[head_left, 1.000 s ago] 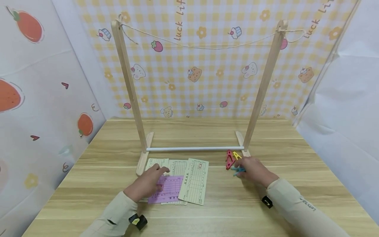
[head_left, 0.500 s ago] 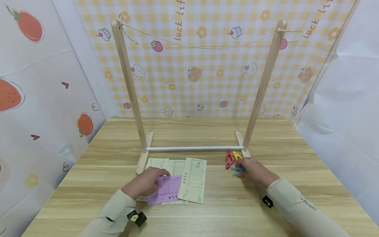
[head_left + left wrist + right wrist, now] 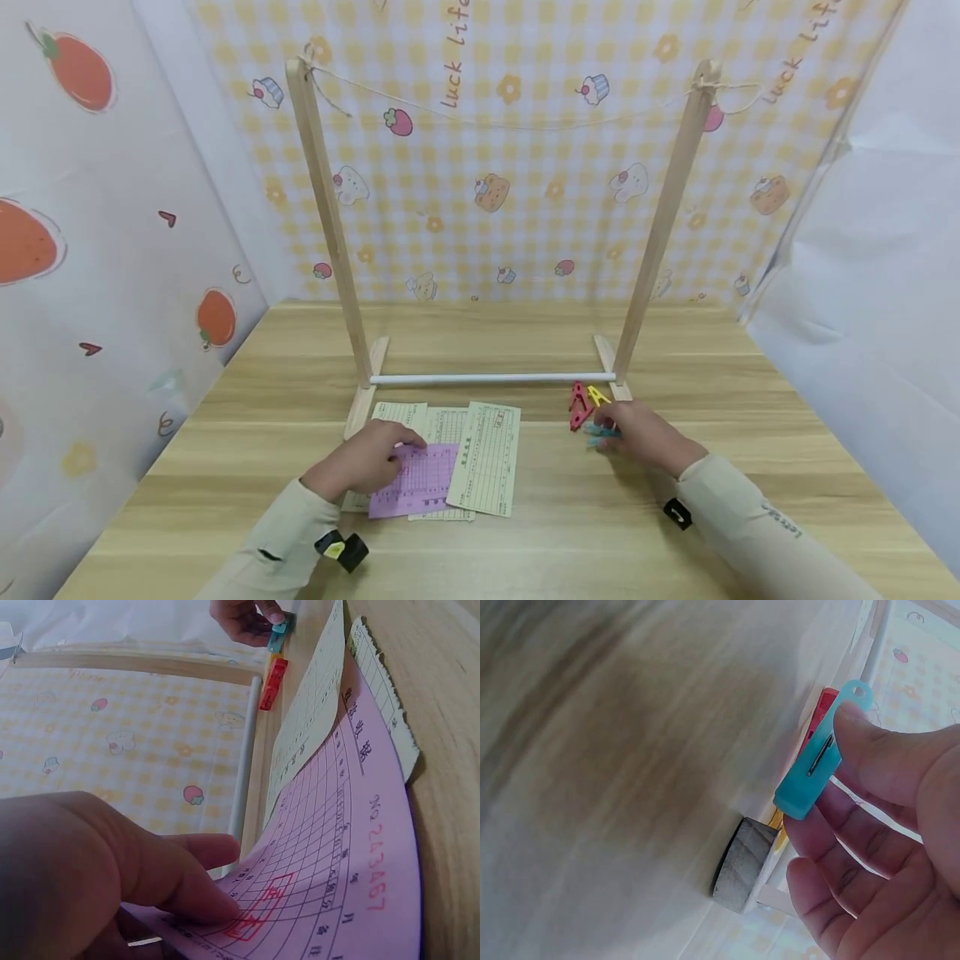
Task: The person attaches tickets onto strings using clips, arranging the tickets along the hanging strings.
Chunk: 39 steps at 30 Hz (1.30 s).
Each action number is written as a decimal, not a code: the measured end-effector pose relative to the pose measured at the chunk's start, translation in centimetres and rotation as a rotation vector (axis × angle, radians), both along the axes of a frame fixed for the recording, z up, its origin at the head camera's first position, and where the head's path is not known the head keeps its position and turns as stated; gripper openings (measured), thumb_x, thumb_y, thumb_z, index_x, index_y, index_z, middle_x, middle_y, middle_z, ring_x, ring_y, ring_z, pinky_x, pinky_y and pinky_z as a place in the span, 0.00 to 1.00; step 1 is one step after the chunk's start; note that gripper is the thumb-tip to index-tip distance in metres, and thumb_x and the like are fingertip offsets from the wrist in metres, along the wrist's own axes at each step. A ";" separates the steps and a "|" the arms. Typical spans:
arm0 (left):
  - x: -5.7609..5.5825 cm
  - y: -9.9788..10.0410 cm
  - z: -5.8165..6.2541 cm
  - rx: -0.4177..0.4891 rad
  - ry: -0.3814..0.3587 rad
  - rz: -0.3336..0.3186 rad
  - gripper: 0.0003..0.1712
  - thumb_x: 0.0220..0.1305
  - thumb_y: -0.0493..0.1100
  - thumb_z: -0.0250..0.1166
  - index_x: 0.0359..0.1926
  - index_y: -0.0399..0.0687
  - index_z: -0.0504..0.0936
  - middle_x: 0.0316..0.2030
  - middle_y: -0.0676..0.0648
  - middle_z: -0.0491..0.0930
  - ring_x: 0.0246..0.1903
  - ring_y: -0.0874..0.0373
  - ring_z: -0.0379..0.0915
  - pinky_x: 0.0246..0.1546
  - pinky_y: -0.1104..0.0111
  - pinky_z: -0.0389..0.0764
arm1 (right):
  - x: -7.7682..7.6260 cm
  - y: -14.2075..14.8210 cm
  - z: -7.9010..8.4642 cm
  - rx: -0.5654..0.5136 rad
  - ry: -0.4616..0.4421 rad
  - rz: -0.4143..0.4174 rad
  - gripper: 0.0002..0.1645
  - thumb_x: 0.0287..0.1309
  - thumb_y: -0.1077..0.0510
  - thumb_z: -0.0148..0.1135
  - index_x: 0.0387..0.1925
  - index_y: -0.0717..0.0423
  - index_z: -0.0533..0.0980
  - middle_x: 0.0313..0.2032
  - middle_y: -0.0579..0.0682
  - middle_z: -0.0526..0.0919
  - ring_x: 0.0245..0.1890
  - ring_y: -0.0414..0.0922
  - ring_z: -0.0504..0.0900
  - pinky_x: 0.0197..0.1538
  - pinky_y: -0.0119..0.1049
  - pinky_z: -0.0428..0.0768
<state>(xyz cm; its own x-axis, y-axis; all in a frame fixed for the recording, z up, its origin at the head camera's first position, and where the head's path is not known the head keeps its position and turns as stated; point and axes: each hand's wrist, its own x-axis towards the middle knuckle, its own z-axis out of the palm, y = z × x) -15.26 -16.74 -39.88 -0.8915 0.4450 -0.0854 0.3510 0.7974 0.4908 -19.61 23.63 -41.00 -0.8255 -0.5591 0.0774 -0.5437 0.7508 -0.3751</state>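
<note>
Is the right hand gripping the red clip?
No, the right wrist view shows the right hand pinching the teal clip, with the red clip partly hidden behind it.

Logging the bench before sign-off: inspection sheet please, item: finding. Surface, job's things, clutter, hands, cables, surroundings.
Surface: wood-grain table, slips and clips on it.
Job's things: purple slip among overlapping pale green slips; red clip and yellow clip beside blue clip.
Clutter: nothing seen.
Left hand: pinches purple slip.
Right hand: holds blue clip between thumb and fingers.
Cables: nothing seen.
Surroundings: wooden frame with sagging string across its top and white bar low between the posts; checked backdrop behind.
</note>
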 end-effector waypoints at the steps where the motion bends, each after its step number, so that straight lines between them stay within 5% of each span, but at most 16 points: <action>1: 0.0 0.0 0.1 0.001 -0.002 0.006 0.23 0.52 0.22 0.57 0.46 0.43 0.85 0.48 0.42 0.81 0.39 0.54 0.70 0.34 0.64 0.72 | 0.0 0.0 0.1 -0.001 -0.002 -0.004 0.10 0.48 0.64 0.73 0.31 0.56 0.78 0.28 0.43 0.80 0.30 0.39 0.77 0.33 0.35 0.78; 7: 0.1 -0.1 0.5 0.013 -0.061 0.045 0.23 0.52 0.22 0.57 0.46 0.42 0.86 0.50 0.41 0.80 0.30 0.56 0.69 0.18 0.70 0.63 | 0.1 -0.2 0.3 -0.006 -0.001 -0.007 0.10 0.49 0.63 0.73 0.32 0.57 0.79 0.28 0.43 0.80 0.30 0.39 0.77 0.33 0.36 0.78; 20: 0.1 -0.4 0.9 0.040 -0.005 0.029 0.19 0.53 0.24 0.59 0.45 0.41 0.85 0.50 0.41 0.80 0.39 0.54 0.71 0.35 0.63 0.72 | 0.1 -0.3 0.3 0.001 0.023 0.003 0.13 0.49 0.63 0.73 0.38 0.59 0.79 0.28 0.44 0.80 0.30 0.39 0.77 0.33 0.36 0.78; 27: 0.3 -0.4 1.5 0.064 0.027 0.014 0.19 0.52 0.24 0.58 0.45 0.38 0.85 0.50 0.39 0.80 0.27 0.59 0.69 0.20 0.70 0.67 | 0.0 -0.4 0.3 0.000 0.005 -0.002 0.13 0.49 0.64 0.72 0.39 0.58 0.79 0.28 0.43 0.79 0.29 0.37 0.76 0.32 0.35 0.77; 39: 0.4 -0.5 2.5 0.081 0.095 -0.014 0.18 0.51 0.24 0.58 0.44 0.35 0.84 0.45 0.39 0.82 0.16 0.66 0.56 0.15 0.74 0.60 | 0.2 -0.4 0.6 0.000 -0.017 -0.009 0.14 0.50 0.63 0.73 0.40 0.58 0.79 0.29 0.43 0.79 0.30 0.38 0.76 0.33 0.35 0.78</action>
<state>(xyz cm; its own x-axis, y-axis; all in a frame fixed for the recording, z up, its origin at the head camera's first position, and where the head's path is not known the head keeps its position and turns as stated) -14.91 -17.24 -37.40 -0.8873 0.4599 0.0359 0.4102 0.7511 0.5172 -19.38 23.24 -40.35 -0.8320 -0.5512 0.0631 -0.5299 0.7558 -0.3847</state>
